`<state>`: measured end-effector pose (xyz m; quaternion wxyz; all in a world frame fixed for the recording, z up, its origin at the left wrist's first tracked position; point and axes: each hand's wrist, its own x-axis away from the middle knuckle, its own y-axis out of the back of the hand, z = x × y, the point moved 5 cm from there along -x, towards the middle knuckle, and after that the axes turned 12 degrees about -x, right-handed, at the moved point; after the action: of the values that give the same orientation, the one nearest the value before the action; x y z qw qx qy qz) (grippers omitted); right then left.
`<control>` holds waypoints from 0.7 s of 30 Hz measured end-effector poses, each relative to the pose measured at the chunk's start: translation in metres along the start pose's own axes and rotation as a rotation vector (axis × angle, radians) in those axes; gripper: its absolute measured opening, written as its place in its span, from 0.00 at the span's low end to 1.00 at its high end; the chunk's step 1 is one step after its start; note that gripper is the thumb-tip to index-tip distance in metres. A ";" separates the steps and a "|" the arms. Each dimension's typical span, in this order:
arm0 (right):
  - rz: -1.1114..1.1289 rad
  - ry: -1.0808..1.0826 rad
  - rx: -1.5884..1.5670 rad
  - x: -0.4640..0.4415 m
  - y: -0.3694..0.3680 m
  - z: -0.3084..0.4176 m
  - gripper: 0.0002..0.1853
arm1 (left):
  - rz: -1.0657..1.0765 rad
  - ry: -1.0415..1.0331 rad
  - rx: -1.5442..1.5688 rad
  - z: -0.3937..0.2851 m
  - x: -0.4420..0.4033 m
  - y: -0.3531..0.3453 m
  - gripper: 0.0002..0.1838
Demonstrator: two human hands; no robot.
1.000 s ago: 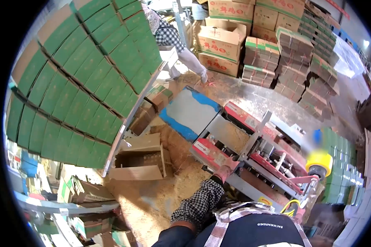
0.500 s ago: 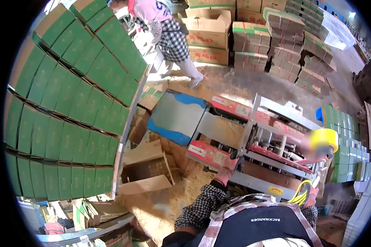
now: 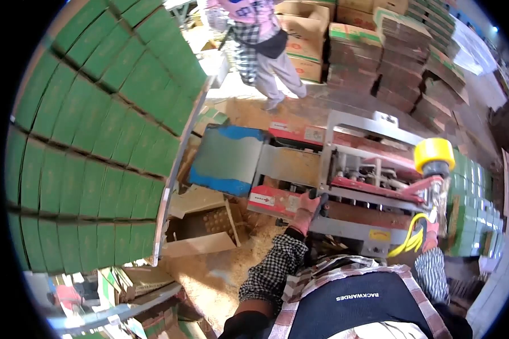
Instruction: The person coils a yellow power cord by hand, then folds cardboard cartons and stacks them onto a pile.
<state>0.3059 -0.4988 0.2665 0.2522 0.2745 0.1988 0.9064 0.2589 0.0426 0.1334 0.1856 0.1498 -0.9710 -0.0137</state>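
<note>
A carton sealing machine (image 3: 373, 175) with a metal frame and red side panels stands in front of me. My left hand (image 3: 304, 212), in a pinkish glove, is closed round a black knob (image 3: 320, 203) at the near corner of its upper frame. My right hand (image 3: 430, 231) is at the machine's near right end, fingers curled; what they grip is hidden. Coiled yellow cable (image 3: 407, 244) hangs just left of it. A yellow tape roll (image 3: 434, 155) sits on top at the right end. A blue-edged metal plate (image 3: 226, 158) extends from the left end.
Tall rows of green cartons (image 3: 96, 135) stand at left. An opened carton (image 3: 206, 223) lies on the dusty floor. Flattened cardboard stacks (image 3: 404, 56) fill the back, and wrapped green cartons (image 3: 472, 209) stand right. Another person (image 3: 263, 45) is beyond the machine.
The machine has shifted left and turned, its right end swinging away from me. Both my hands have moved with it. The other person has turned and stands more upright.
</note>
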 end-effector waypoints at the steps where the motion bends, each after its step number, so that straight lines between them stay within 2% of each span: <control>1: 0.065 -0.061 -0.181 0.022 -0.007 0.013 0.17 | 0.036 0.024 0.083 0.008 -0.003 0.000 0.15; 2: 0.011 -0.125 -0.161 0.004 -0.001 -0.005 0.17 | 0.050 0.014 0.037 -0.005 0.004 -0.004 0.16; 3: 0.080 -0.100 -0.343 0.037 -0.004 0.020 0.16 | 0.024 -0.014 -0.079 -0.032 0.015 -0.001 0.17; 4: 0.164 -0.215 -0.711 0.008 -0.010 -0.012 0.14 | -0.036 -0.075 -0.304 -0.061 0.029 0.004 0.18; 6: 0.032 0.038 -0.762 0.028 0.019 -0.017 0.11 | -0.188 -0.217 -0.875 -0.119 0.058 0.014 0.21; 7: -0.122 0.159 -0.675 0.015 0.043 -0.053 0.08 | -0.248 -0.264 -1.042 -0.145 0.076 0.016 0.22; 8: -0.240 0.149 -0.658 0.040 0.065 -0.061 0.07 | -0.296 -0.315 -1.089 -0.163 0.093 0.017 0.24; 9: -0.277 0.288 -0.694 0.034 0.071 -0.094 0.08 | -0.349 -0.345 -1.054 -0.183 0.112 0.019 0.25; 10: -0.334 0.207 -0.697 0.091 0.095 -0.079 0.12 | -0.265 -0.439 -0.716 -0.162 0.105 0.034 0.26; 12: -0.277 0.185 -0.839 0.162 0.120 -0.081 0.15 | -0.353 -0.435 -0.444 -0.210 0.178 0.023 0.24; 14: -0.401 0.337 -0.691 0.170 0.142 -0.167 0.13 | -0.312 -0.601 -0.262 -0.203 0.218 0.014 0.22; 15: -0.234 0.156 -0.862 0.193 0.139 -0.179 0.16 | -0.249 -0.613 -0.259 -0.200 0.240 0.002 0.20; 16: -0.034 0.083 -0.952 0.221 0.124 -0.136 0.16 | -0.158 -0.599 -0.308 -0.186 0.242 -0.022 0.20; 18: 0.058 0.018 -1.016 0.244 0.109 -0.158 0.15 | 0.029 -0.560 -0.392 -0.162 0.288 -0.064 0.21; 20: 0.112 -0.195 -0.942 0.246 0.086 -0.212 0.14 | 0.336 -0.314 -0.541 -0.133 0.330 -0.141 0.22; 21: 0.247 -0.225 -1.015 0.257 0.077 -0.200 0.14 | 0.575 -0.422 -0.593 -0.134 0.353 -0.184 0.26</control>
<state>-0.0254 -0.4586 0.2529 0.2646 0.2347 -0.3267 0.8765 0.0471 -0.2335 0.3684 0.0148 -0.1912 -0.9439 -0.2689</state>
